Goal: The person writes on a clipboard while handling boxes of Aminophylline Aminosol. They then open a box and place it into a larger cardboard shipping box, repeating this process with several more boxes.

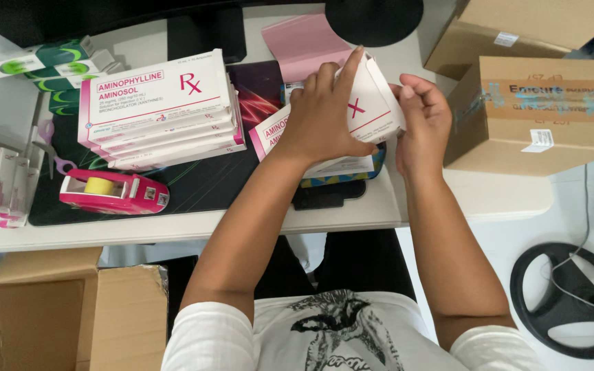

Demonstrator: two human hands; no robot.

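1. Both bare hands grasp a white-and-pink flat cardboard carton [372,110] above the white desk's [503,196] middle: left hand [324,113] spread over its front, right hand [422,117] pinching its right edge.
2. Left of it lies a stack of matching cartons [163,110], with a pink tape dispenser [113,192] nearby.
3. Right stands a taped brown cardboard box [537,113].

Pharmacy packing desk, medicine cartons [159,110], shipping boxes [534,113]

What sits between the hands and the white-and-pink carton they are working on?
Nothing visible. The left hand lies over the white-and-pink carton, fingers on its upper flap, and the right hand grips its right edge. Both touch it directly.
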